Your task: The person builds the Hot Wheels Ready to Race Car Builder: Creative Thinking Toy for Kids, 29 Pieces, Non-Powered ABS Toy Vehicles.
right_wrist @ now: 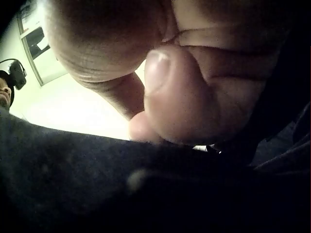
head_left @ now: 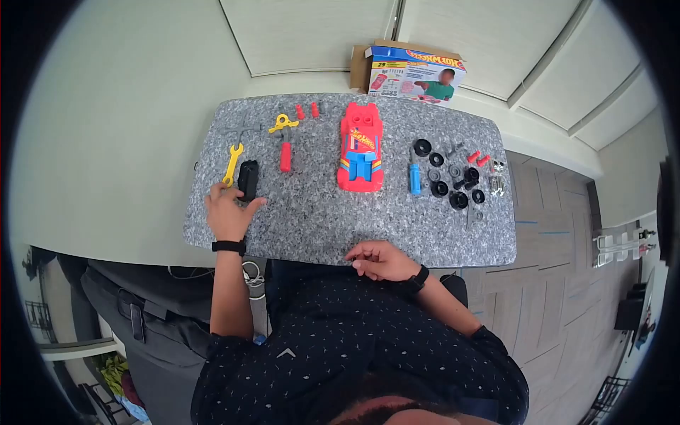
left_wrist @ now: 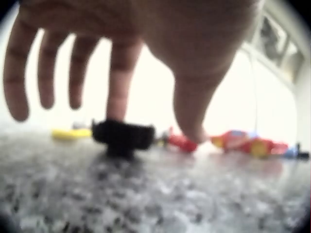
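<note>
My left hand [head_left: 230, 214] is at the table's left front, fingers spread, by a black part [head_left: 248, 179] and the lower end of a yellow wrench [head_left: 233, 164]. In the left wrist view the left hand [left_wrist: 131, 53] reaches down with its index fingertip at the black part [left_wrist: 124, 137]; whether it touches cannot be told. The thumb is apart from it. My right hand [head_left: 382, 261] rests at the front edge, fingers loosely curled, holding nothing visible; the right wrist view shows the right hand [right_wrist: 180, 97] close up against dark cloth.
A red toy car [head_left: 363, 145] lies mid-table. Left of it are a red-handled hammer [head_left: 285, 152], a yellow piece [head_left: 283, 125] and red pegs [head_left: 314, 110]. To the right lie a blue cylinder [head_left: 415, 179], black wheels [head_left: 459, 200] and small parts. A toy box [head_left: 414, 74] stands behind.
</note>
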### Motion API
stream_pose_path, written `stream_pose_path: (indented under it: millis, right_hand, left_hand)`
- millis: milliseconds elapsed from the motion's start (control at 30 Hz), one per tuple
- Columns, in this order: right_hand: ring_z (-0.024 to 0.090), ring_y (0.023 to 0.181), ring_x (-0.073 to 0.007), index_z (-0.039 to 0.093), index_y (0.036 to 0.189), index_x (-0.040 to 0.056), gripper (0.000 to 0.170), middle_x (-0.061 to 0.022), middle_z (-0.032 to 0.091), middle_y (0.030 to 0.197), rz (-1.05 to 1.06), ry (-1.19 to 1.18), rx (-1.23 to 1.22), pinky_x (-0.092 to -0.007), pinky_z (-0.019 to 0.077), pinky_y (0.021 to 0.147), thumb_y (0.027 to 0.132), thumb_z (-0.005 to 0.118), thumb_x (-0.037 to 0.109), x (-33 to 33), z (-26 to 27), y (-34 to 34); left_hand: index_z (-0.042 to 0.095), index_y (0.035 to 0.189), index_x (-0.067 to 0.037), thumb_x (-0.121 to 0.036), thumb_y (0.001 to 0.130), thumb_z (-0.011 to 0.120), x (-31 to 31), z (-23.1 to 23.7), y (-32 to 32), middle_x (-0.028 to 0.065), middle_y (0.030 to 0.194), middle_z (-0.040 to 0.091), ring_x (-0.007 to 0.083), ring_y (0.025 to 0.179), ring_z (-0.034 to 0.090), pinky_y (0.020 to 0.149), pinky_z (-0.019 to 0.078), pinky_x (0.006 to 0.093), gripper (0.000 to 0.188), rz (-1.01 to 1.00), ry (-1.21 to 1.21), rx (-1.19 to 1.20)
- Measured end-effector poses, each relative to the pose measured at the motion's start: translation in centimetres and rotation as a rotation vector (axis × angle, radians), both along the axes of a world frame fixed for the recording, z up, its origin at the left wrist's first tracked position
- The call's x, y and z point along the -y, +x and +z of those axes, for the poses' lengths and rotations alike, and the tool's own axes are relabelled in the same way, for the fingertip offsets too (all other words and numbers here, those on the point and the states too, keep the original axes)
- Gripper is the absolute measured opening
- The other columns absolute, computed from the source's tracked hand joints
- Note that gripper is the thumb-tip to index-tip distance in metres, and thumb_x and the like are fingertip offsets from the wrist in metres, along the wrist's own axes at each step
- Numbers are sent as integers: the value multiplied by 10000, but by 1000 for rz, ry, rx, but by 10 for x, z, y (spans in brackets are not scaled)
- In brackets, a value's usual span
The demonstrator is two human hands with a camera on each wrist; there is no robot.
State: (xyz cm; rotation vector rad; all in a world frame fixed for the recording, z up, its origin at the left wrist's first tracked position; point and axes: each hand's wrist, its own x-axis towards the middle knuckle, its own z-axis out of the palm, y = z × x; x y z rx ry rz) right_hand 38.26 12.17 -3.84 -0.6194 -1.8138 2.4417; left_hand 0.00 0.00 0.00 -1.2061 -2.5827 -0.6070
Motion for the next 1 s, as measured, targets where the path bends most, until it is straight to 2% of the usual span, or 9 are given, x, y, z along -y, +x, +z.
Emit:
stream_pose_path:
  millis: [100, 300, 567, 667, 767, 833, 867, 900, 1000]
  right_hand:
    - [583, 672, -35, 710, 1387, 33, 278, -5, 717, 915, 15, 17, -20, -219, 452, 565, 1147, 694, 171, -2, -2, 0]
    - [580, 666, -32, 709, 1385, 34, 279, -4, 718, 924, 25, -2, -9, -216, 450, 562, 1144, 703, 174, -1, -5, -1]
    - [683, 763, -101, 739, 1305, 15, 248, -53, 764, 980, -47, 87, -86, -273, 541, 642, 1103, 749, 158, 1, -1, 5]
    - [757, 930, -175, 777, 1209, 15, 184, -101, 810, 1111, -150, 647, -58, -327, 602, 766, 1068, 780, 133, -19, 63, 41]
    - [761, 997, -176, 814, 1155, 25, 144, -113, 818, 1190, -628, 803, -33, -339, 601, 876, 1031, 808, 98, -70, 85, 103]
    - [723, 888, -151, 811, 1175, 20, 166, -84, 826, 1056, -999, 877, 229, -323, 576, 823, 1050, 782, 125, -114, 103, 138]
    - [729, 852, -162, 808, 1183, 20, 206, -88, 825, 992, -1077, 1180, 377, -326, 574, 803, 1046, 792, 174, -146, 88, 164]
    - [767, 917, -267, 784, 1196, 15, 320, -160, 818, 1044, -1163, 1087, 569, -405, 598, 839, 995, 847, 256, -167, 85, 178]
    - [761, 1043, -403, 755, 1172, 11, 431, -233, 795, 1099, -980, 1453, 995, -508, 601, 915, 928, 899, 336, -227, 23, 227]
  left_hand:
    - [821, 1105, -78, -380, 771, 1018, -14, 22, 16, 149, 1411, 652, 412, 1342, 594, 1060, 534, 525, 492, -104, 113, -36]
    - [773, 1349, -104, -9, 901, 755, -96, 23, 71, 163, 1598, 595, 398, 1457, 572, 1220, 469, 539, 459, -896, 72, 50]
    - [727, 1440, -61, 87, 926, 629, -122, -28, 96, 199, 1721, 482, 406, 1506, 555, 1221, 496, 496, 544, -972, -72, 124]
    - [713, 1440, -31, 68, 931, 653, -96, -25, 117, 206, 1669, 514, 412, 1443, 591, 1178, 525, 493, 521, -944, -87, 164]
    - [707, 1443, -33, 39, 929, 691, -60, -5, 139, 195, 1599, 556, 412, 1370, 624, 1150, 536, 501, 519, -972, -120, 151]
    - [689, 1471, -50, 19, 904, 737, -48, 9, 140, 170, 1551, 584, 402, 1328, 636, 1138, 540, 506, 573, -1045, -173, 137]
    - [682, 1483, -59, 17, 896, 746, -48, 14, 134, 169, 1570, 577, 409, 1353, 624, 1154, 529, 512, 596, -1090, -146, 173]
    - [675, 1496, -69, 16, 888, 755, -53, 18, 125, 167, 1590, 570, 415, 1377, 612, 1170, 518, 518, 619, -1138, -118, 210]
    - [644, 1552, -113, 0, 873, 782, -82, 40, 105, 166, 1666, 524, 423, 1473, 550, 1226, 469, 541, 703, -1146, -75, 109]
